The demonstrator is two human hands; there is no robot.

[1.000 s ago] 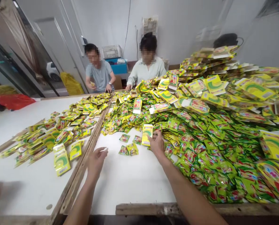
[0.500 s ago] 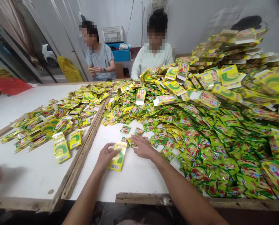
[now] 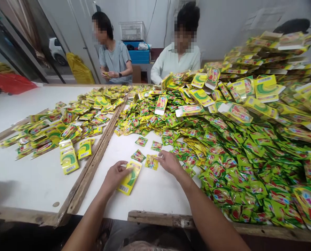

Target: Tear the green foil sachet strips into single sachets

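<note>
My left hand [image 3: 116,176] is closed around a small yellow carton [image 3: 130,177], tilted, its barcode end toward me. To its right, my right hand [image 3: 170,162] has its thumb and index fingertips at the right edge of a yellow candy sachet [image 3: 151,162], pinching it just above the white tabletop. Close by on the table lie three green sachets: one at the carton's top end [image 3: 138,156], one farther back [image 3: 141,141] and one behind the yellow sachet [image 3: 156,145].
A large heap of green sachets [image 3: 236,164] fills the right side, with yellow cartons [image 3: 236,113] piled over it. Left of a wooden divider [image 3: 95,162] lie more cartons [image 3: 53,134]. Two people [image 3: 116,59] [image 3: 180,55] sit across the table. A wooden strip [image 3: 160,218] edges the front.
My right hand has drawn back a little to the right, uncovering the yellow sachet at its fingertips. The carton in my left hand has tilted slightly. The camera view has shifted.
</note>
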